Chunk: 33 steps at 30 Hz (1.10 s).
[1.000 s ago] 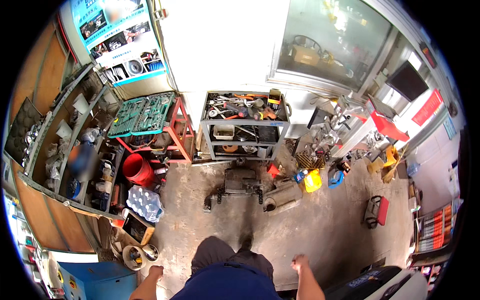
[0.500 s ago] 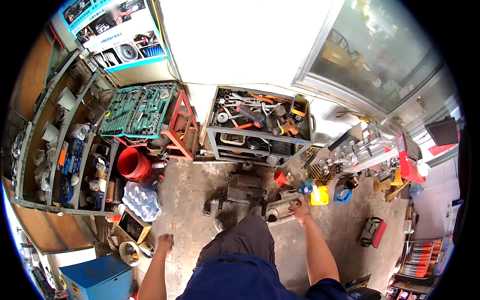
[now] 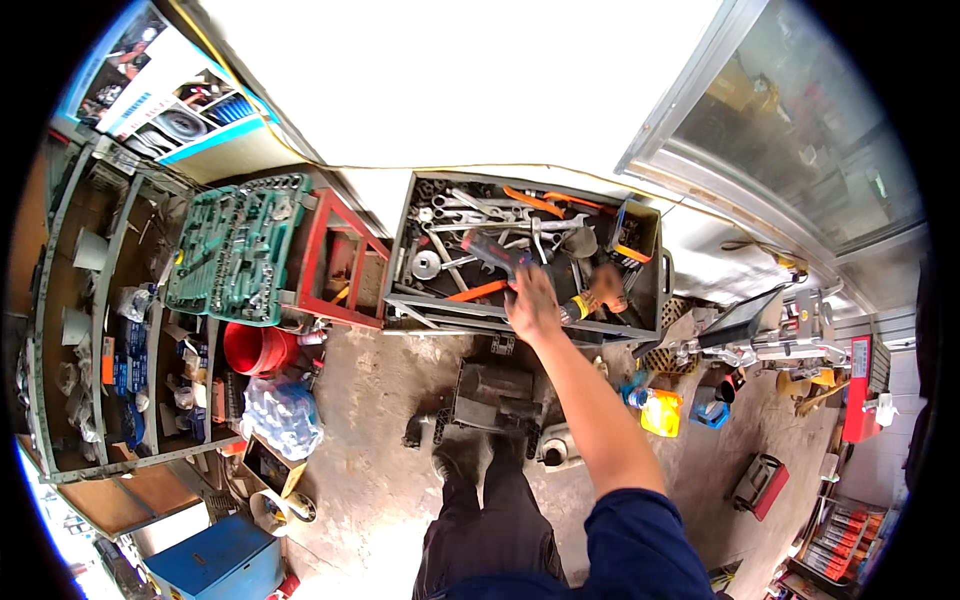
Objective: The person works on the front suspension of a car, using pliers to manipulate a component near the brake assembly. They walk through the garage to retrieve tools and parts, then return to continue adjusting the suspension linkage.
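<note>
My right hand point(image 3: 533, 303) reaches over the near edge of the tool cart point(image 3: 590, 326). Its fingers are at the lower end of a dark grey and red power tool point(image 3: 490, 249); whether they grip it is blurred. Just right of the hand lies an orange and black tool point(image 3: 602, 288) with a yellow band. Several wrenches point(image 3: 462, 205) and an orange-handled tool point(image 3: 478, 291) lie around them in the cart's top tray. My left hand is out of view. On the floor before my legs lies a black plastic housing point(image 3: 495, 392), with a silver metal canister point(image 3: 560, 446) beside it.
Left of the cart are a red metal stand point(image 3: 322, 255) and an open green socket set point(image 3: 235, 245). A red bucket point(image 3: 255, 348), wrapped bottles point(image 3: 282, 415) and a blue chest point(image 3: 215, 560) line the left side. A yellow container point(image 3: 661, 411) stands on the floor at right.
My right hand has moved from beside the silver canister up to the power tool on the cart. My left hand has left the view. The view has shifted closer to the cart.
</note>
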Available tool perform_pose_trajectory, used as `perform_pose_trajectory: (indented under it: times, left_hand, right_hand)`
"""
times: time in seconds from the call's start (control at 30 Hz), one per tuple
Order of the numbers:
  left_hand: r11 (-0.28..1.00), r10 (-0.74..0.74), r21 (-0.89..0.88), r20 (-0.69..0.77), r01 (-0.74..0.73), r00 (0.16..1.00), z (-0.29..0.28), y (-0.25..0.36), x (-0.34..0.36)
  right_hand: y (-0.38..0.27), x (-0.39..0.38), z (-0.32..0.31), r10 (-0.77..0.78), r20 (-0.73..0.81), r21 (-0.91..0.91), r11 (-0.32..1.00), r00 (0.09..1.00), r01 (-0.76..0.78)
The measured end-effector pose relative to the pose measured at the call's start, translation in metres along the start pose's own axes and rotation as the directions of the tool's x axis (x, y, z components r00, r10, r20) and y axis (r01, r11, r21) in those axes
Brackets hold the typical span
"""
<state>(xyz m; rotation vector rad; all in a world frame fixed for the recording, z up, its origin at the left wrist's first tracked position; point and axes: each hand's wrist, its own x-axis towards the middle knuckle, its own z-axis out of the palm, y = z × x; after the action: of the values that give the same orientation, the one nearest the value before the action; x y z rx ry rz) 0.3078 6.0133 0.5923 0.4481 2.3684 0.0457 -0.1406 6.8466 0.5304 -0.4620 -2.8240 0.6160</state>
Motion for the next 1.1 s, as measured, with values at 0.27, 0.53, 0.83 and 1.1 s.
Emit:
perform_pose_trajectory:
  times: [0.27,0.53,0.83,1.1]
  left_hand:
    - [0.412,-0.561,-0.643,0.379,0.645,0.736,-0.006,0.076,-0.034]
    - [0.553,-0.598,-0.546,0.266,0.63,0.756,-0.014,0.11,-0.031]
    - [0.197,-0.702,-0.767,0.324,0.611,0.634,-0.002,0.144,-0.026]
    - [0.188,-0.721,-0.748,0.335,0.637,0.607,0.005,0.158,-0.03]
  right_hand:
    - [0.044,0.101,0.063,0.104,0.361,-0.413,0.909,0.927,0.059]
    - [0.064,0.155,0.031,0.31,-0.026,-0.11,0.944,0.95,-0.311]
    - [0.074,0.122,-0.011,0.085,-0.191,-0.002,0.996,0.978,-0.087]
    - [0.072,0.001,-0.003,0.361,0.3,-0.397,0.889,0.883,-0.229]
